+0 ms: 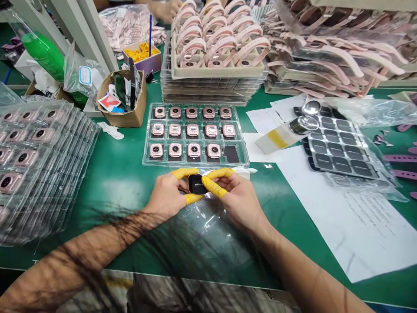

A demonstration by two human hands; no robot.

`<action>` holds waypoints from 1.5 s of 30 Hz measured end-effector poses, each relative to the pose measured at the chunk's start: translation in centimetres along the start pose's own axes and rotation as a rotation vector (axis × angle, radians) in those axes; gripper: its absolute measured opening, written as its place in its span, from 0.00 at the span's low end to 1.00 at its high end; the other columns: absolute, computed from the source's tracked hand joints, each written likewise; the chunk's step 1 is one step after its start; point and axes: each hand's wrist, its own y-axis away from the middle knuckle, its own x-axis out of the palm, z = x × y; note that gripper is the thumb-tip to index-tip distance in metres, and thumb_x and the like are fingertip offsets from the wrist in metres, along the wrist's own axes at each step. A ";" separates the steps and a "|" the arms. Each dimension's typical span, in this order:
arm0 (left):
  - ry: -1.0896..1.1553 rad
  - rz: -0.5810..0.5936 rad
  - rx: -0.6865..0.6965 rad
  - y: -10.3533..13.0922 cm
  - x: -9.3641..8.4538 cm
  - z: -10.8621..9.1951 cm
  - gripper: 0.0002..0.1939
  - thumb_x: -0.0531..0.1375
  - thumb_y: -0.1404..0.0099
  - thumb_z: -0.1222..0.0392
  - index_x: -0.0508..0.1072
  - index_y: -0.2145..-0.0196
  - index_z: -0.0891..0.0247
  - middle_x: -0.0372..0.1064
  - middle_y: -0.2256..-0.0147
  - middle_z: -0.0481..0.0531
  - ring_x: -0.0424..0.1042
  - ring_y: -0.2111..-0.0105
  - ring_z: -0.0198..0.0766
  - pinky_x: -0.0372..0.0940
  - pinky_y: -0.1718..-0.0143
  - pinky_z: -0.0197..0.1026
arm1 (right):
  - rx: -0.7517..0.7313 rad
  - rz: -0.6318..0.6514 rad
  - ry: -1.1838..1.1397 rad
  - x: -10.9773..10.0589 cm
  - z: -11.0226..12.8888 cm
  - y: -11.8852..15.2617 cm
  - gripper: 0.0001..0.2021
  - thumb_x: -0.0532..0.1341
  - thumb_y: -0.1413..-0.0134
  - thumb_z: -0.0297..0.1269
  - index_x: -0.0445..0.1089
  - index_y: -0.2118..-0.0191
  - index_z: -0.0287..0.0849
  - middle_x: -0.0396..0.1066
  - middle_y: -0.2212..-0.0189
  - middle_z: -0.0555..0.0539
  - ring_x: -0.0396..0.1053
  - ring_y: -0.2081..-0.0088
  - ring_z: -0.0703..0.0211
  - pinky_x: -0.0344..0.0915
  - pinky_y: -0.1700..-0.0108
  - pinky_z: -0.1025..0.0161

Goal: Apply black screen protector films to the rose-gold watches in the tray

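Green tabletop [130,254] ends in a near edge that crosses the lower view beneath both forearms; its surface shows between the left stack of clear trays [70,174] and the left forearm, and again in a strip right of the right forearm, up to a white paper sheet [342,221]. Clear film [211,230] lies under the hands; above it, left hand [167,194] and right hand [243,201] angle inward, yellow covers on their fingertips, both closed on a dark-faced watch case [196,184] (white lettering shows, partly covered by a finger); the case is just short of the clear compartment tray [146,161], whose front-right compartment shows a dark square. Farther right lies a sheet of black squares [343,145]; beyond the tray, a cardboard box [137,108] and a cream tray of strapped watches [218,71] bound the far side.
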 end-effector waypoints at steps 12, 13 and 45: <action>-0.078 0.012 0.021 -0.1 0.1 0.0 0.31 0.79 0.48 0.58 0.87 0.45 0.59 0.85 0.70 0.49 0.84 0.67 0.46 0.77 0.58 0.46 | 0.070 -0.028 -0.011 0.5 -0.2 0.0 0.27 0.85 0.67 0.61 0.81 0.67 0.49 0.86 0.66 0.47 0.83 0.62 0.50 0.83 0.54 0.53; -0.079 0.008 0.023 0.0 0.1 0.0 0.30 0.79 0.48 0.59 0.87 0.46 0.59 0.84 0.71 0.48 0.84 0.67 0.45 0.77 0.59 0.45 | 0.070 -0.025 -0.010 0.4 -0.2 0.0 0.27 0.85 0.66 0.60 0.80 0.66 0.49 0.86 0.66 0.46 0.83 0.62 0.50 0.83 0.54 0.53; 0.162 -0.002 -0.047 0.2 -0.3 0.0 0.37 0.82 0.57 0.62 0.84 0.47 0.67 0.85 0.67 0.52 0.84 0.66 0.44 0.79 0.58 0.43 | -0.916 0.015 1.157 -4.3 -2.0 -0.2 0.21 0.60 0.25 0.51 0.75 0.31 0.70 0.54 0.20 0.42 0.53 0.23 0.23 0.62 0.31 0.20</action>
